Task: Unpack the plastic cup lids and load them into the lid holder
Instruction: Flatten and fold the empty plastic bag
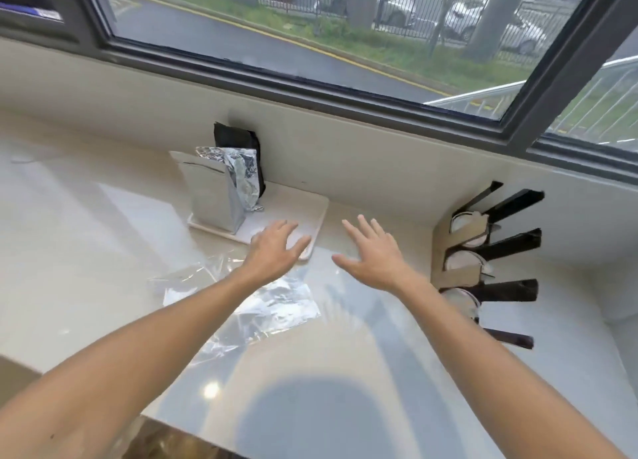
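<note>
- Head view looks down on a pale glossy countertop (pixel 103 251) that runs under a wide dark-framed window (pixel 310 89), with a road, grass and parked cars outside the glass.
- Both of my bare forearms reach forward over the counter, palms down, well apart from each other.
- Crumpled clear plastic wrap (pixel 276 306) lies flat on the counter under and just beside my left forearm; it looks empty, though I cannot tell for sure through the glare.
- At the right edge stands the lid holder (pixel 459 251), a tan board with black prongs slanting up and to the right, against the wall below the sill.
- Round lids (pixel 464 241) sit in the holder's slots; I can make out stacks in the upper three slots, partly hidden by the board.
- A pale tray (pixel 310 217) sits near the wall, carrying a silver foil bag (pixel 221 196) with its top torn open and a black bag (pixel 238 141) behind it.
- My left hand (pixel 276 248) rests on or just above the tray's near corner, fingers spread and flat, holding nothing.
- My right hand (pixel 373 255) hovers over bare counter between the tray and the lid holder, fingers splayed wide, thumb out, also holding nothing.
</note>
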